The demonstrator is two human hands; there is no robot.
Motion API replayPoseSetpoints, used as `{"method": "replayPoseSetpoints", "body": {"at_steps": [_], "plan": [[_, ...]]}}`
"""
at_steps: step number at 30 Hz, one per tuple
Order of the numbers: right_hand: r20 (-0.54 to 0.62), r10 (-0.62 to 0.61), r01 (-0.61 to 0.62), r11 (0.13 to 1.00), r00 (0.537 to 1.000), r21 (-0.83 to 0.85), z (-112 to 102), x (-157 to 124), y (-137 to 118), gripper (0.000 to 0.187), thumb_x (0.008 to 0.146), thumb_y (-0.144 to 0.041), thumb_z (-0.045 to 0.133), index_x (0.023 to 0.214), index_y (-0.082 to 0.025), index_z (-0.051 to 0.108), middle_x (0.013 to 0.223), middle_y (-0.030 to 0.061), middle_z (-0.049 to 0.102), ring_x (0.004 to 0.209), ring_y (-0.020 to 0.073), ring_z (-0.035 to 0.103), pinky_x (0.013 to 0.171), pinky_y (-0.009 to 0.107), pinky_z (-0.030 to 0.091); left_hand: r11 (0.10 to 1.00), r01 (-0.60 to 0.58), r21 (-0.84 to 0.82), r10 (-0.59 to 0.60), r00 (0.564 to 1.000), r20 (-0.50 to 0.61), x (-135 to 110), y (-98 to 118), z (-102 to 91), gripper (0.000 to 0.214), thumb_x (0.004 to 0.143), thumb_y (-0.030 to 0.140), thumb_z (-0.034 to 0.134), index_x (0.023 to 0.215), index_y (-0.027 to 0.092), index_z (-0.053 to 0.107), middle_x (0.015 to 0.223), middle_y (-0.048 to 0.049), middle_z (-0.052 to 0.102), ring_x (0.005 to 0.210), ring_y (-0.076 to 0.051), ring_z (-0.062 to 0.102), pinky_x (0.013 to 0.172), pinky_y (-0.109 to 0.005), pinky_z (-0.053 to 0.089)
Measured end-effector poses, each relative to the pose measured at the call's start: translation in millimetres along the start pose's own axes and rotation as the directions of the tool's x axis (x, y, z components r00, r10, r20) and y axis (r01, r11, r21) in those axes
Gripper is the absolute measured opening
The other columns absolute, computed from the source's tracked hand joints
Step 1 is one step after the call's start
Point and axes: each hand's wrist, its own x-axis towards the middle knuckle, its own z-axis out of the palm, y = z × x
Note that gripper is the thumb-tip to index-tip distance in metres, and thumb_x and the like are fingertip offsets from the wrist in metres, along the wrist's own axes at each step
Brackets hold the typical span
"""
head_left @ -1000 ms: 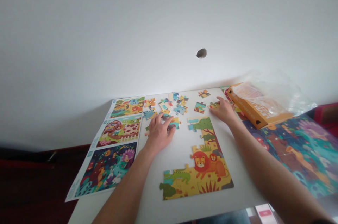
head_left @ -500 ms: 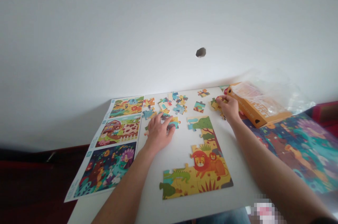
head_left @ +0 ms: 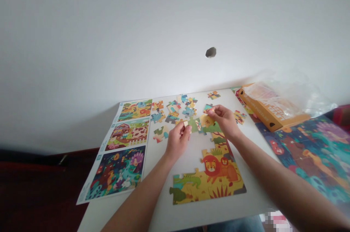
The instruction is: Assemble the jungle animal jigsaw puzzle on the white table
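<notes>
My left hand (head_left: 178, 140) is closed, with thumb and finger pinching a puzzle piece; a pale bit shows at the fingertips, beside a green piece (head_left: 194, 125). My right hand (head_left: 224, 119) pinches a yellow puzzle piece (head_left: 207, 121) above the top edge of the partly joined puzzle (head_left: 203, 188). That puzzle shows lions, a crocodile and trees, joined along its bottom and right sides. Loose puzzle pieces (head_left: 189, 111) lie in a group behind my left hand. Another loose piece (head_left: 240, 116) rests to the right of my right hand.
Left of the puzzle lies a picture sheet (head_left: 127, 134) with three scenes. At the right stands an orange box (head_left: 262, 109) with a clear plastic bag (head_left: 295, 97) on it, by a dark animal puzzle (head_left: 308, 151). The wall (head_left: 164, 42) borders the table's back edge.
My right hand has come left and nearer with a yellow piece from beside the box. My left hand has moved right from the loose pieces and closed in a pinch.
</notes>
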Motion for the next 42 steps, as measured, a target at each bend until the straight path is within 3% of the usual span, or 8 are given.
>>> {"method": "replayPoseSetpoints", "body": {"at_steps": [3, 7, 14, 19, 25, 28, 35, 42], "plan": [[-0.293, -0.079, 0.032, 0.986, 0.953, -0.161, -31, 21, 7, 0.039, 0.071, -0.052, 0.075, 0.085, -0.019, 0.059, 0.075, 0.0029, 0.066, 0.065, 0.0164, 0.061, 0.061, 0.028, 0.048, 0.999, -0.011, 0.037, 0.012, 1.000, -0.019, 4, -6, -7.6, 0.027, 0.095, 0.039, 0.050, 0.081, 0.017, 0.057, 0.060, 0.0060, 0.048, 0.053, -0.009, 0.044, 0.052, -0.020, 0.036], [-0.437, -0.166, -0.093, 0.853, 0.884, -0.513, -65, 43, 21, 0.033, 0.076, -0.048, 0.068, 0.089, -0.018, 0.063, 0.083, 0.0070, 0.069, 0.074, 0.0220, 0.063, 0.071, 0.034, 0.049, 0.992, -0.026, 0.125, 0.027, 1.000, -0.005, 6, -15, -7.5, 0.036, 0.095, 0.040, 0.053, 0.116, 0.014, 0.067, 0.080, -0.0014, 0.069, 0.070, -0.013, 0.061, 0.066, -0.023, 0.048], [-0.284, -0.445, -0.061, 0.453, 0.849, -0.890, -56, 40, 25, 0.035, 0.084, -0.042, 0.061, 0.111, -0.022, 0.069, 0.115, 0.0131, 0.062, 0.112, 0.0342, 0.050, 0.097, 0.051, 0.034, 0.940, -0.221, 0.258, 0.195, 0.973, 0.125, 4, -27, 1.9, 0.032, 0.096, 0.030, 0.055, 0.124, 0.020, 0.068, 0.109, -0.0087, 0.075, 0.095, -0.020, 0.068, 0.086, -0.033, 0.053], [-0.166, -0.471, 0.049, 0.411, 0.866, -0.911, -38, 26, 20, 0.026, 0.087, -0.036, 0.059, 0.106, -0.024, 0.070, 0.112, 0.0107, 0.060, 0.108, 0.0318, 0.049, 0.096, 0.048, 0.034, 0.845, -0.378, 0.377, 0.312, 0.923, 0.226, 1, -22, 2.2, 0.031, 0.096, 0.028, 0.057, 0.126, 0.023, 0.066, 0.103, -0.0063, 0.072, 0.098, -0.021, 0.062, 0.093, -0.040, 0.050], [-0.113, -0.449, 0.090, 0.406, 0.886, -0.910, -32, 22, 18, 0.024, 0.088, -0.033, 0.056, 0.105, -0.023, 0.070, 0.111, 0.0110, 0.060, 0.107, 0.0315, 0.049, 0.091, 0.045, 0.037, 0.753, -0.449, 0.481, 0.312, 0.887, 0.340, -1, -4, -8.3, 0.058, 0.078, 0.048, 0.077, 0.129, 0.024, 0.062, 0.119, -0.0090, 0.062, 0.114, -0.028, 0.052, 0.103, -0.048, 0.044], [-0.088, -0.433, 0.095, 0.383, 0.897, -0.919, -31, 21, 16, 0.023, 0.088, -0.031, 0.056, 0.103, -0.022, 0.070, 0.111, 0.0111, 0.061, 0.106, 0.0312, 0.049, 0.090, 0.045, 0.037, 0.732, -0.471, 0.493, 0.280, 0.867, 0.413, -3, 0, -12.4, 0.056, 0.076, 0.050, 0.078, 0.124, 0.024, 0.064, 0.118, -0.0084, 0.062, 0.112, -0.029, 0.051, 0.102, -0.050, 0.043], [0.117, -0.244, 0.187, 0.288, 0.963, -0.939, -26, 14, 17, 0.024, 0.086, -0.036, 0.061, 0.105, -0.024, 0.071, 0.113, 0.0107, 0.060, 0.108, 0.0307, 0.051, 0.092, 0.045, 0.037, 0.731, -0.516, 0.446, 0.289, 0.827, 0.482, -4, 0, -12.1, 0.039, 0.083, 0.038, 0.074, 0.119, 0.025, 0.067, 0.119, -0.0073, 0.063, 0.112, -0.027, 0.051, 0.103, -0.048, 0.042], [0.247, -0.080, 0.259, 0.243, 0.966, -0.935, -25, 14, 15, 0.033, 0.087, -0.040, 0.062, 0.115, -0.025, 0.068, 0.115, 0.0107, 0.058, 0.108, 0.0286, 0.056, 0.095, 0.044, 0.039, 0.703, -0.566, 0.432, 0.382, 0.812, 0.442, -3, -5, -6.7, 0.035, 0.086, 0.027, 0.068, 0.121, 0.024, 0.066, 0.122, -0.0081, 0.062, 0.113, -0.026, 0.054, 0.105, -0.047, 0.043]]}}
